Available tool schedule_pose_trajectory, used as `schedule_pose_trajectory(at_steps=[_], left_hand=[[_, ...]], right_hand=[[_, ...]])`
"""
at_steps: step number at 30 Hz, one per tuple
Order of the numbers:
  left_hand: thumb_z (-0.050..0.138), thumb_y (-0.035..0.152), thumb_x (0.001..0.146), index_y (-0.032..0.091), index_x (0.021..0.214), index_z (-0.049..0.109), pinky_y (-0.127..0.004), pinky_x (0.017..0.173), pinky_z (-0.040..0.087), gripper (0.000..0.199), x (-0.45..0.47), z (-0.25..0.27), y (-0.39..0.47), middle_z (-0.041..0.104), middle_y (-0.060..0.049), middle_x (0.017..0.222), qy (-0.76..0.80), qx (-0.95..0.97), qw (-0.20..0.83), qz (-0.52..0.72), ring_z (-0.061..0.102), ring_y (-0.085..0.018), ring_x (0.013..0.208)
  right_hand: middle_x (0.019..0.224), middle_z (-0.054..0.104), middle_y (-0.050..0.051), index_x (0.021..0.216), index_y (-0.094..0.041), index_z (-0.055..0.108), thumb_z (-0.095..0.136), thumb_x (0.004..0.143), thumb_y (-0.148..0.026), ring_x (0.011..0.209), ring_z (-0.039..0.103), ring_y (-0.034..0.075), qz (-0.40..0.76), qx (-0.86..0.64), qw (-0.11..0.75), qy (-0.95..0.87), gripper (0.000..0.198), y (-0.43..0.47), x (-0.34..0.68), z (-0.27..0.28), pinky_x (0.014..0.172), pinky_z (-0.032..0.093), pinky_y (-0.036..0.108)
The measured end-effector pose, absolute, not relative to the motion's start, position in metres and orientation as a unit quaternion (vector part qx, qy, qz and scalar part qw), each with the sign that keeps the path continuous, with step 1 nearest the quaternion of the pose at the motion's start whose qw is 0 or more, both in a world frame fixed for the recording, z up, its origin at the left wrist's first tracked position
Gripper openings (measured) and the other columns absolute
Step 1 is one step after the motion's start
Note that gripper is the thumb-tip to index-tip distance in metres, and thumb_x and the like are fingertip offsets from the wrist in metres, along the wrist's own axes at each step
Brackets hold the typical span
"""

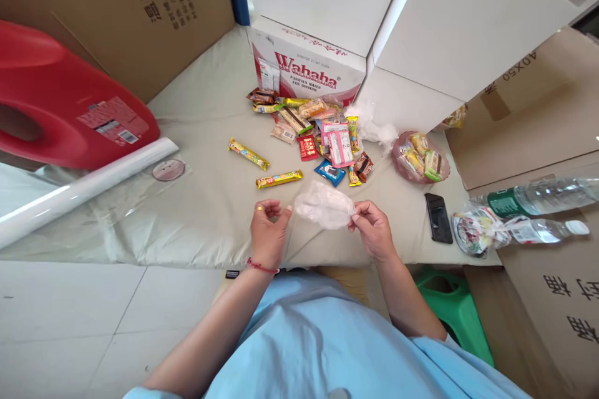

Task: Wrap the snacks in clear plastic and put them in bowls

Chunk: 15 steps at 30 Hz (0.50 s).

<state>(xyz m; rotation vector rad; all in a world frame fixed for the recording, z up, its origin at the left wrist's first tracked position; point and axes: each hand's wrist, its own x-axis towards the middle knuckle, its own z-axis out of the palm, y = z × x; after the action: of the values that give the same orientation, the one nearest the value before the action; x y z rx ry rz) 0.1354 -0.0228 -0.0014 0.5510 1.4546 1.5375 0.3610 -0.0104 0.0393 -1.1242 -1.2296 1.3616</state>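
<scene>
Head view: so a thin clear plastic bag point(324, 204) is being held low over the near part of the covered table point(201, 224), right in front of the blue shirt point(322, 343). Its right end is pinched between thumb and fingers by the right hand point(375, 234). The left hand point(268, 238) is held just beside the bag's other end, fingers loosely curled and the thumb kept a bit apart from them; whether the plastic is touched there can't really be told. A ring point(259, 207) and a red string bracelet point(262, 267) are worn on that side.

Just past the bag, a blue packet point(330, 172) and two yellow snack sticks point(279, 179) are laid out, with a messy snack pile point(309, 117) heaped up against a water carton point(304, 68). More snacks are held in a pink bowl point(402, 169) off to the right, and a phone point(438, 218) is set down near it.
</scene>
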Motion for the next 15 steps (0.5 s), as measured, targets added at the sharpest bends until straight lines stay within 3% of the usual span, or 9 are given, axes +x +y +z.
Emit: schedule_pose_trajectory(at_steps=[2,4,6,11,15], left_hand=[[0.08,0.061,0.074,0.022,0.096,0.065,-0.022,0.057,0.045,0.047,0.139,0.004,-0.028,0.063,0.0,0.085,0.574,0.237,0.506,0.598,0.058,-0.014,0.074],[0.069,0.07,0.082,0.023,0.102,0.067,-0.024,0.055,0.047,0.051,0.146,0.013,-0.032,0.067,-0.003,0.094,0.513,0.255,0.614,0.542,0.062,-0.017,0.078],[0.074,0.066,0.08,0.024,0.105,0.068,-0.028,0.06,0.052,0.049,0.154,0.021,-0.031,0.069,-0.005,0.104,0.472,0.258,0.686,0.489,0.066,-0.02,0.087],[0.093,0.04,0.06,0.019,0.078,0.061,-0.025,0.064,0.049,0.042,0.153,0.027,-0.013,0.063,0.003,0.076,0.485,0.212,0.673,0.516,0.06,-0.013,0.071],[0.092,0.039,0.062,0.019,0.079,0.061,-0.027,0.073,0.051,0.041,0.143,0.028,-0.011,0.067,0.002,0.083,0.462,0.202,0.66,0.556,0.063,-0.013,0.078]], right_hand=[[0.092,0.065,0.001,0.084,-0.024,0.062,0.072,0.088,-0.035,0.067,0.058,0.013,0.524,-0.451,0.477,-0.543,0.015,-0.015,0.357,0.045,0.062,0.05,0.028],[0.097,0.065,0.002,0.086,-0.025,0.062,0.069,0.09,-0.028,0.075,0.062,0.015,0.483,-0.441,0.465,-0.597,0.009,-0.023,0.351,0.048,0.069,0.052,0.03],[0.1,0.067,0.004,0.087,-0.025,0.064,0.066,0.091,-0.023,0.084,0.064,0.017,0.441,-0.434,0.449,-0.645,0.005,-0.031,0.343,0.048,0.076,0.052,0.032],[0.094,0.067,0.002,0.087,-0.025,0.061,0.066,0.091,-0.031,0.08,0.064,0.017,0.464,-0.487,0.45,-0.587,0.008,-0.043,0.333,0.032,0.075,0.053,0.032],[0.084,0.066,0.0,0.089,-0.024,0.065,0.075,0.084,-0.049,0.079,0.063,0.017,0.54,-0.535,0.388,-0.521,0.027,-0.035,0.348,0.019,0.073,0.055,0.03]])
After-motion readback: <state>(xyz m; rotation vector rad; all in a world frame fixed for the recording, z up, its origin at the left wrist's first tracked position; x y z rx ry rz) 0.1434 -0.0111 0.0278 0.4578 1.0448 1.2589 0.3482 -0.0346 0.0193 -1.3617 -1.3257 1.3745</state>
